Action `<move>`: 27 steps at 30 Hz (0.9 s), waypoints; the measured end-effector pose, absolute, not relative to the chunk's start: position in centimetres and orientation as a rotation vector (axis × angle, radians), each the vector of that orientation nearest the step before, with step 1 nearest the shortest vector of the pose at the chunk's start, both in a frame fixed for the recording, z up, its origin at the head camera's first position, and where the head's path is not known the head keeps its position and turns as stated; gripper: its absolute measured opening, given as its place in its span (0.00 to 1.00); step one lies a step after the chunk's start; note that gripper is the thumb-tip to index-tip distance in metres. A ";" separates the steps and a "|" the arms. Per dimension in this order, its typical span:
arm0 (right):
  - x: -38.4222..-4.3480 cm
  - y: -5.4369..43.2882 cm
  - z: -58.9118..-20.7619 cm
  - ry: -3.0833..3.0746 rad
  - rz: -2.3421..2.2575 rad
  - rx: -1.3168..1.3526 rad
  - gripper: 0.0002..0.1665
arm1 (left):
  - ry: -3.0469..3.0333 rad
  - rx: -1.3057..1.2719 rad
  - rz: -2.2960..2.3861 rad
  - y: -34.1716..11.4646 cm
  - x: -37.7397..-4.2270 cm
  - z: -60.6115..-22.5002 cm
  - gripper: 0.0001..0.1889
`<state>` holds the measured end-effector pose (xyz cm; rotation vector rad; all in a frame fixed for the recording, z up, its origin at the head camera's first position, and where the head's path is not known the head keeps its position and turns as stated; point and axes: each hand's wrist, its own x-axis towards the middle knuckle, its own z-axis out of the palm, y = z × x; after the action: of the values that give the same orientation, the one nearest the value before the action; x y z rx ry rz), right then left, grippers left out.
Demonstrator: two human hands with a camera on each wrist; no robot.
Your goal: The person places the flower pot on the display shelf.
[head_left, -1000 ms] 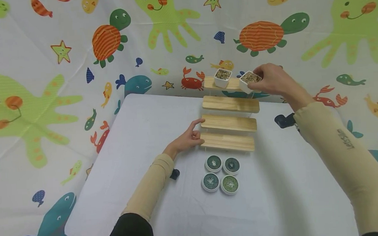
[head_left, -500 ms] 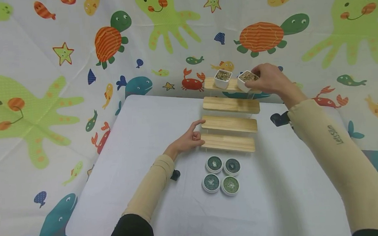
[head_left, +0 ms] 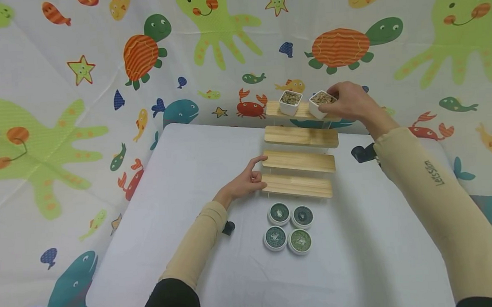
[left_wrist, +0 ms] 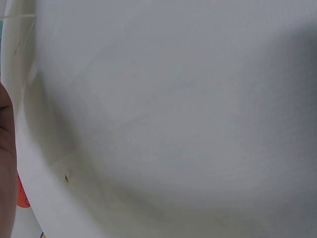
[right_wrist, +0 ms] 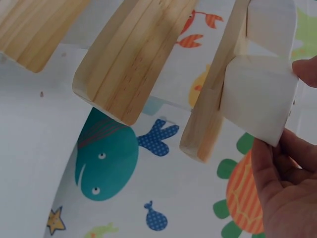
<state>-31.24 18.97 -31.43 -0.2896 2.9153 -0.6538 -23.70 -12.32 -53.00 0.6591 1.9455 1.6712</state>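
A tiered wooden display stand [head_left: 300, 136] has several pale boards rising in steps toward the wall. On its top board, my right hand [head_left: 350, 101] pinches the rim of a small white square pot [head_left: 317, 110] filled with brown grit. The right wrist view shows the thumb and fingers on that pot [right_wrist: 255, 99], its base against the board's edge. A matching pot [head_left: 289, 107] sits to its left. My left hand [head_left: 243, 181] holds the stand's left side, index finger at one lower board and thumb at the lowest. Only part of this hand [left_wrist: 7, 163] enters the left wrist view.
Several round white tubs [head_left: 275, 237] with green contents are grouped in front of the stand. A white cloth-covered table [head_left: 179, 176] lies beneath, its back edge against a sea-animal print backdrop [head_left: 224, 79].
My right hand has moved slightly left, bringing the pot closer to its neighbour on the top board, then stayed there. The left hand has kept its place.
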 end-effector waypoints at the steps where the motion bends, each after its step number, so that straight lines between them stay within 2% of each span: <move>1: -31.2 19.0 -31.4 2.914 -0.656 -0.291 0.40 | 1.943 0.660 1.676 -12.3 -23.7 -52.9 0.43; 13: -31.0 19.2 -31.2 2.945 -0.737 -0.350 0.41 | 1.951 0.665 1.678 -12.5 -23.6 -52.9 0.42; 27: -30.2 18.3 -30.9 3.041 -0.725 -0.551 0.35 | 1.954 0.679 1.683 -12.5 -23.6 -52.9 0.42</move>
<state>-30.24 18.32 -30.89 -0.5514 3.0410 -0.7255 -23.55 -12.51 -52.87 0.6791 1.9538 1.6833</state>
